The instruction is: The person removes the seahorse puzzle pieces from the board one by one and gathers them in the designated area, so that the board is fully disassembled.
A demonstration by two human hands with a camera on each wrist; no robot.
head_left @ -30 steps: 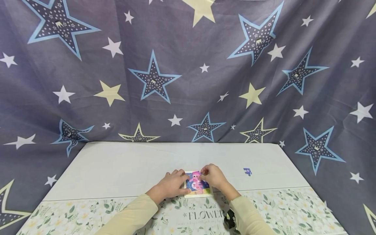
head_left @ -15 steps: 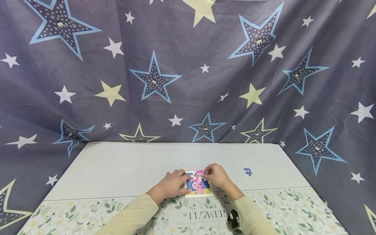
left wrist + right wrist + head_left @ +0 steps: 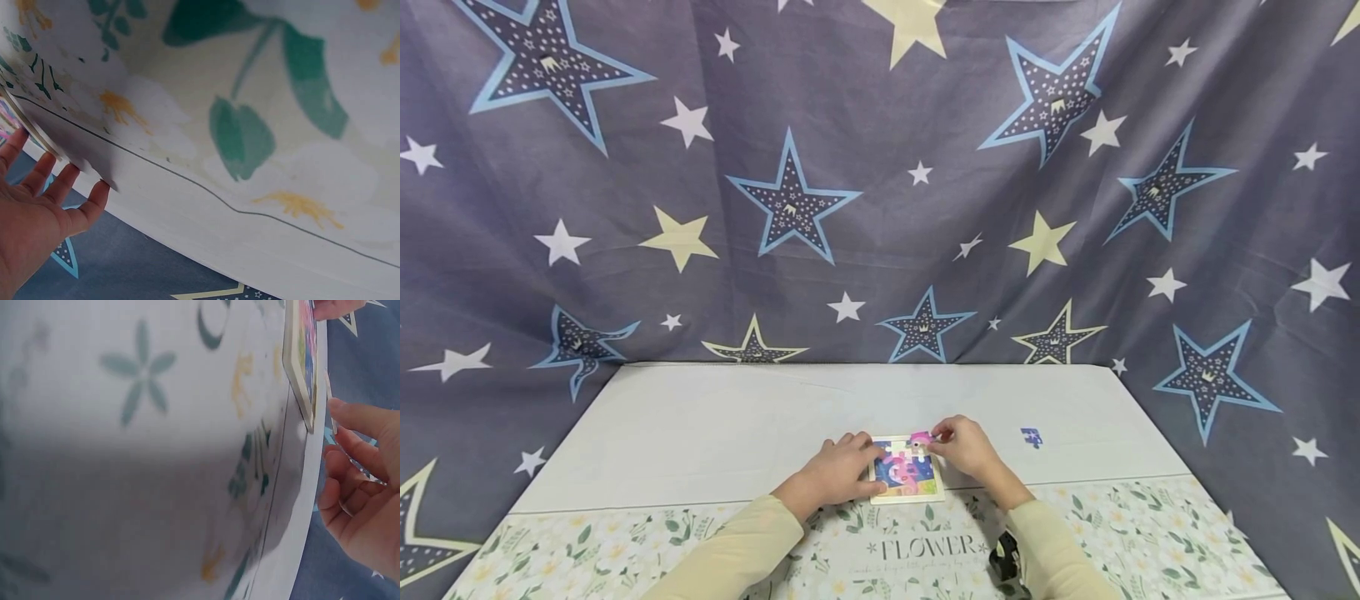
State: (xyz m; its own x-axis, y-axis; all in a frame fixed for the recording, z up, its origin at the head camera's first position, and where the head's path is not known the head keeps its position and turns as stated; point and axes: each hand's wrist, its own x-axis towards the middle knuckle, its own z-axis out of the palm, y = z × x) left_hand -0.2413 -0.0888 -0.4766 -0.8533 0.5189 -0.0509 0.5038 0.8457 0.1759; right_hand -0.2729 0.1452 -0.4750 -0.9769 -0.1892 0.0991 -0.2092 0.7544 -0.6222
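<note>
A small jigsaw puzzle (image 3: 907, 477) in a pale frame lies in front of me, with a pink cartoon figure on dark blue. My right hand (image 3: 966, 450) pinches a pink puzzle piece (image 3: 921, 438) between thumb and fingers, over the puzzle's upper right part. In the right wrist view that piece (image 3: 330, 390) shows edge-on, apart from the frame (image 3: 300, 381). Pale bare backing shows in the upper part of the puzzle. My left hand (image 3: 838, 472) rests at the frame's left side, its fingers (image 3: 62, 181) spread and its thumb on the lower left edge.
One loose blue puzzle piece (image 3: 1032, 437) lies to the right on the white tabletop (image 3: 737, 433). A floral cloth (image 3: 1120, 533) with printed lettering covers the near part. A star-patterned curtain (image 3: 880, 250) hangs behind the table. Something black (image 3: 1003, 557) sits at the right wrist.
My right hand has drawn the pink piece up and to the right, away from the picture, and more pale backing shows. My left hand has stayed in place.
</note>
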